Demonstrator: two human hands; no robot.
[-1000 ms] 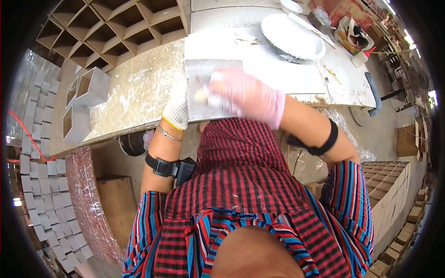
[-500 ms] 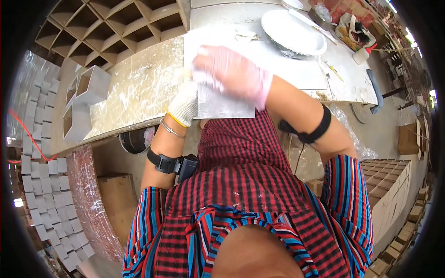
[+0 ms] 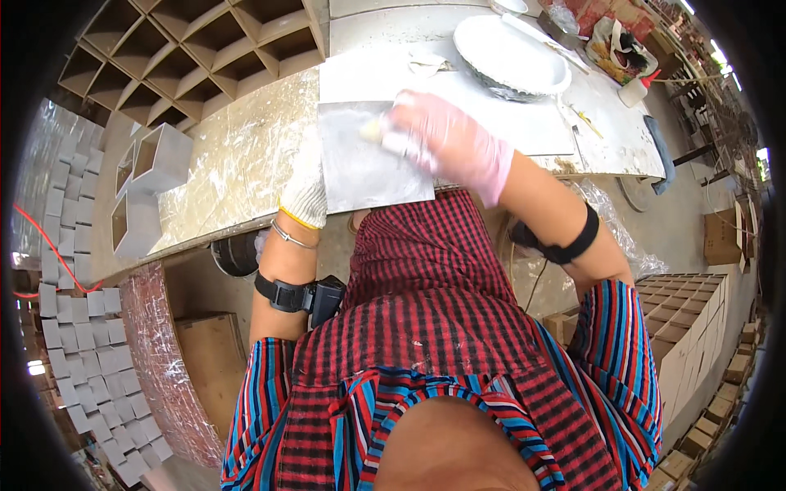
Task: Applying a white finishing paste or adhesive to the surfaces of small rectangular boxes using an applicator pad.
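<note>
On your white-smeared workbench (image 3: 237, 155), your right hand (image 3: 446, 143) curls its fingers around a blurred pale tool (image 3: 372, 130); glare hides the finger spread of your left hand (image 3: 304, 182), beside a mottled grey panel (image 3: 368, 178) at the bench edge.

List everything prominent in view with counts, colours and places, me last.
Splattered worktable: one, white and tan, upper middle
Flat rectangular panel: one, grey, table's front edge
Blurred item: one, pale, over panel
Wide round basin: one, white, table's back right
Red-tipped squeeze bottle: one, white, table's right
Square-celled grid: one, brown, upper left
Open boxes: three, grey, table's left
Stacked blocks: many, grey, lower left
Checked apron: one, red and black, centre
Knit-gloved left hand: one, white, panel's left edge
Thin-gloved right hand: one, pink, gripping item
</note>
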